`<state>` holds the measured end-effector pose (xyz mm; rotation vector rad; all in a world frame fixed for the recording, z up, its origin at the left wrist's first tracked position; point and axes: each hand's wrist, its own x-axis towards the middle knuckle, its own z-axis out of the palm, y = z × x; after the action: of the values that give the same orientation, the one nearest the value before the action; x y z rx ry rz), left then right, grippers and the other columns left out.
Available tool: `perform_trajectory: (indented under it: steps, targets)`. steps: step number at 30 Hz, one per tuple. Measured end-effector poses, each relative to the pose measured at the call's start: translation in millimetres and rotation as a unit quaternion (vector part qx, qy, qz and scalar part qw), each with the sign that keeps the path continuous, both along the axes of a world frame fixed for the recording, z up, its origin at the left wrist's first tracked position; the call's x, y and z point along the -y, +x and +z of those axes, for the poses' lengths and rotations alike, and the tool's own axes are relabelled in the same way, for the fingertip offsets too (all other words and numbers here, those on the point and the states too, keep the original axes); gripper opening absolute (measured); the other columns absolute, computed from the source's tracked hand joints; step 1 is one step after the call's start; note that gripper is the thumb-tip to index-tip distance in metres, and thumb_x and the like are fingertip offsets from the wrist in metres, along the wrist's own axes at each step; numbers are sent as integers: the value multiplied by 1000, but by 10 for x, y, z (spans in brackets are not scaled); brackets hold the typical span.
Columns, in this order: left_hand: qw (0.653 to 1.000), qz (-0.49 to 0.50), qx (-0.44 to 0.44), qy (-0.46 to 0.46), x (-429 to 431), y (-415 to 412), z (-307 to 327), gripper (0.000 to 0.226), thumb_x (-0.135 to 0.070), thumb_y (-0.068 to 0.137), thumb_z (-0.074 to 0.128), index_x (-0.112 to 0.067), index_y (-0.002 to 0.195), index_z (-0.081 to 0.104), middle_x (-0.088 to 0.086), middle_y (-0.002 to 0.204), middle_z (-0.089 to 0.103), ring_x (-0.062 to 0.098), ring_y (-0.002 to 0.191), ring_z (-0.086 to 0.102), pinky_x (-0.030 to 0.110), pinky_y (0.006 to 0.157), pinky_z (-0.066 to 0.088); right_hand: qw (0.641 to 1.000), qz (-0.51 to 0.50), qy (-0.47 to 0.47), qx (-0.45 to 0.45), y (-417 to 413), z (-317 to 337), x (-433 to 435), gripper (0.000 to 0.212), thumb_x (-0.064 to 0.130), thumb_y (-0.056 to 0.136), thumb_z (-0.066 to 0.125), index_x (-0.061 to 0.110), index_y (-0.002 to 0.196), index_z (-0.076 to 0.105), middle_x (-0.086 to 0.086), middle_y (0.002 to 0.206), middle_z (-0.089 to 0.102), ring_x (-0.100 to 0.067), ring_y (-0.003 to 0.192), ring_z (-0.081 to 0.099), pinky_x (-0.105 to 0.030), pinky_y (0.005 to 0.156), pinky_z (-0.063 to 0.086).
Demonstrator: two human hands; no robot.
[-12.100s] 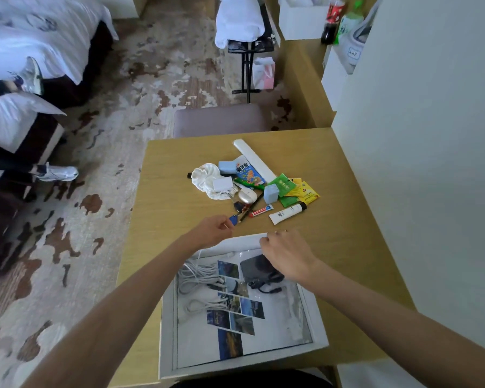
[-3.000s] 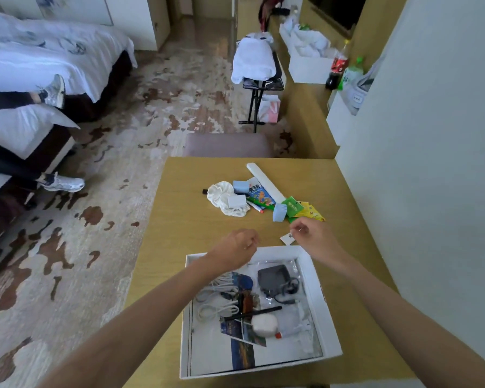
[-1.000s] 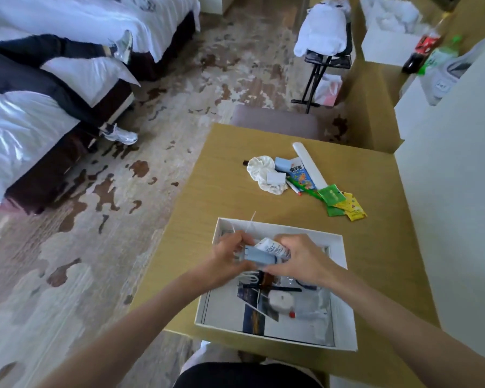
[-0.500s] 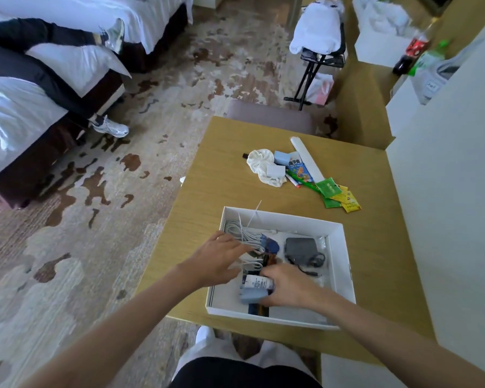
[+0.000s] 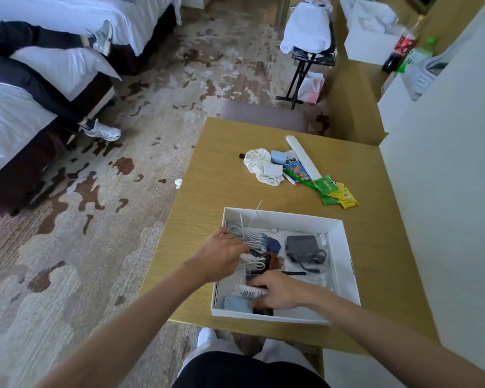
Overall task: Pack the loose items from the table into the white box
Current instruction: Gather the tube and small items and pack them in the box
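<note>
Right hand lies palm down inside the white box near its near left corner, fingers together and flat over a white tube and a pale blue block; whether they grip either cannot be told, since the fingertips hide the contact. Left hand reaches over the box's left wall, fingers spread loosely on a bundle of white cables; its fingertips are hidden among the loops. One dark adapter with its cord lies toward the box's far right corner. Further contents under both hands are hard to make out. The box sits at the tabletop's near edge. Still loose toward the far edge, in one cluster: one white scrunchie, one white cube, one pale blue packet, one long white strip, one printed sachet, and overlapping green and yellow sachets, count uncertain.
</note>
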<state>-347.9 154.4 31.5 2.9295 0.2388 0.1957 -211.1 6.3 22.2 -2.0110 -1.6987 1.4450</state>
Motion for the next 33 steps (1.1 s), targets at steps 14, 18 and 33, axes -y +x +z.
perform_trajectory:
  steps: [14,18,33]
  targets:
    - [996,45,74,10,-59,16,72,39,-4,71,36,-10,90,69,11,114,65,28,111,59,40,92,50,973,53,154,166,55,-97,-9,40,14,83,61,18,122,57,-3,124,58,-23,116,53,-40,92,48]
    - [992,84,91,-1,-74,6,126,28,7,72,52,-7,91,67,14,114,63,32,113,57,40,83,53,963,45,202,173,45,-175,1,32,13,85,60,13,117,60,-3,120,58,-22,113,54,-38,91,48]
    - [979,94,137,-121,-504,416,245,17,-4,83,47,-12,85,62,0,97,64,19,95,55,32,53,50,932,-220,283,46,246,232,-141,12,10,88,65,17,95,71,9,88,69,-5,80,64,-20,72,54]
